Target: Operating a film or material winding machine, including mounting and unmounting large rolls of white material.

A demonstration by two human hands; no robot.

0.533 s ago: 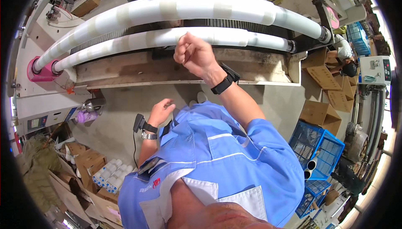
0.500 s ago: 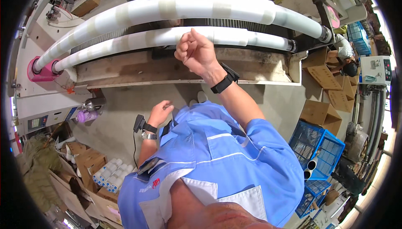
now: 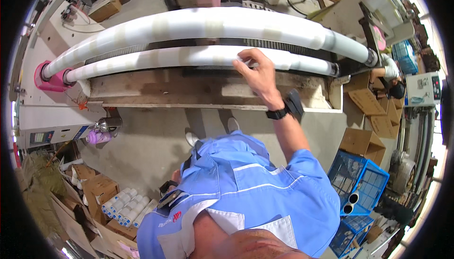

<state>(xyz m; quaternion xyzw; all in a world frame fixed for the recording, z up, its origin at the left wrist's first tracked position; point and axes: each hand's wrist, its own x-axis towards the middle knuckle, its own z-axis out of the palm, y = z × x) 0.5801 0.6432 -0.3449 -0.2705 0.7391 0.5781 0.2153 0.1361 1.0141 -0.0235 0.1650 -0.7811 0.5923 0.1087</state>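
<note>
Two long white rolls lie side by side across the machine, the thicker far roll [image 3: 189, 25] and the thinner near roll [image 3: 165, 56], both with beige bands at intervals. My right hand [image 3: 260, 77] is over the near roll, right of its middle. Its thumb and fingers are curled toward each other in a pinch at the roll's surface. What lies between the fingertips is too small to make out. My left hand [image 3: 176, 176] is low beside my body, mostly hidden by the wrist device and my blue clothes; its fingers do not show.
A pale machine trough [image 3: 208, 100] runs in front of the rolls. A pink bracket [image 3: 45, 81] carries their left ends. At right are cardboard boxes [image 3: 362, 140], blue crates [image 3: 347, 169] and a crouching person [image 3: 392, 79]. Small white rolls [image 3: 127, 207] lie in boxes at lower left.
My right hand has moved right along the near roll, turning from a raised palm into a pinch. The left hand has dropped back beside my body. The whole view has shifted slightly.
</note>
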